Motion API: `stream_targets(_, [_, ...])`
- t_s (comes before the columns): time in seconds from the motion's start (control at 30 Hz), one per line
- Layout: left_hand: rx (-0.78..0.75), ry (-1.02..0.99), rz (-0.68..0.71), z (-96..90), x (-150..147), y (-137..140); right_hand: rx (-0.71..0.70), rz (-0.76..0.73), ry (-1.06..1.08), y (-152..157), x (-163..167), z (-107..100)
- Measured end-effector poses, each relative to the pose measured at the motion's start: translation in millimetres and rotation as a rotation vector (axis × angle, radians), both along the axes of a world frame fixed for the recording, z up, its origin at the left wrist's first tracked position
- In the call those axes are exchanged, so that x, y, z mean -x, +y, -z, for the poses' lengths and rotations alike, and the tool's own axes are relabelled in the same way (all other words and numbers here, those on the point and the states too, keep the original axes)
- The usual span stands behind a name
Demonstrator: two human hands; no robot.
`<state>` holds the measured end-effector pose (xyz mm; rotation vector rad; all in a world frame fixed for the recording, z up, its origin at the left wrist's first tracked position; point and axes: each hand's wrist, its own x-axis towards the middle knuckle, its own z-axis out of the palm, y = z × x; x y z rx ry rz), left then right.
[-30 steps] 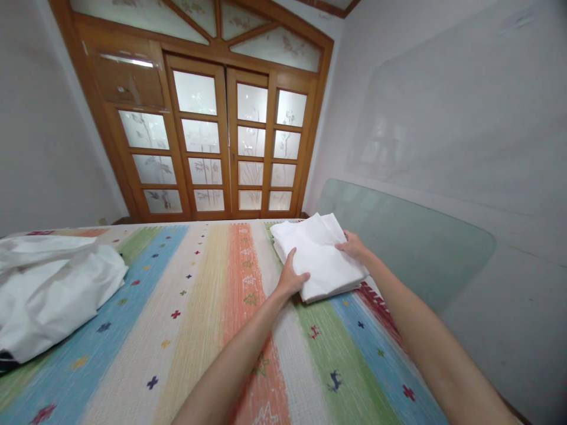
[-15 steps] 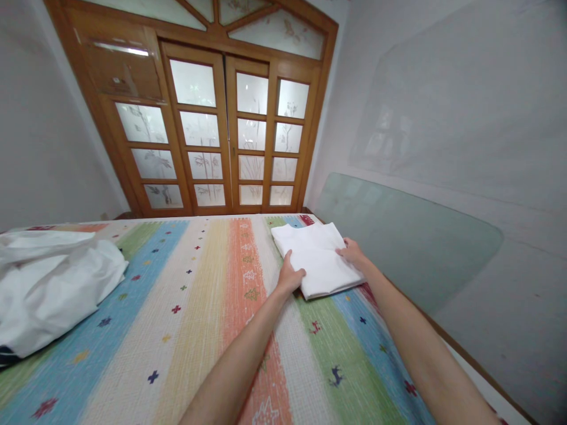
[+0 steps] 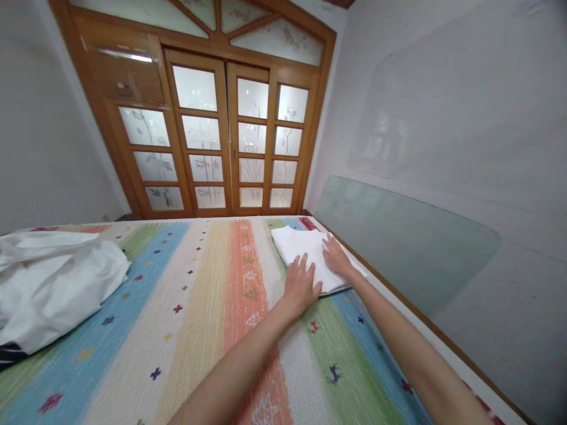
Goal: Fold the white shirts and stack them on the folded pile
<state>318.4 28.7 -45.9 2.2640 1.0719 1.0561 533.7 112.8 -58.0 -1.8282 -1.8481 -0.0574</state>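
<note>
A folded white cloth (image 3: pixel 296 241), perhaps a garment, lies flat toward the right side of the striped bedspread (image 3: pixel 186 330). My left hand (image 3: pixel 302 284) rests over its near left edge, fingers spread, palm down. On the upper right part of the cloth lies my right hand (image 3: pixel 336 257), its fingers stretched out flat and pointing up and left. Neither hand grips anything. Parts of the cloth's near and right sides are hidden under the hands.
A crumpled white cloth (image 3: pixel 57 283) with a dark striped corner lies on the bed's left side. A pale green headboard panel (image 3: pixel 407 230) stands along the right wall. Wooden doors with frosted panes (image 3: pixel 199 130) are beyond the bed's far edge.
Both hands have let go of the folded cloth's edges and now lie flat on top. The right hand moved left and inward; the cloth looks lower and flatter.
</note>
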Motion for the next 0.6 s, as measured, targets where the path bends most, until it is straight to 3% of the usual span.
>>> stream_targets(0.13, [-0.034, 0.047, 0.134, 24.1, -2.8, -5.0, 0.181, 0.034, -0.051, 0.8, 16.5, 4.2])
stream_targets(0.3, [-0.237, 0.416, 0.044, 38.9, -0.3, -6.3, 0.372, 0.188, -0.214, -4.0, 22.9, -0.8])
stream_targets(0.4, [-0.335, 0.601, 0.002, 38.7, -1.8, -3.9, 0.398, 0.247, -0.242, -3.0, 23.9, -1.5])
stream_targets(0.6, [-0.354, 0.628, 0.066, 32.1, 3.1, 13.5, 0.376, 0.368, -0.162, -0.6, 26.1, 3.4])
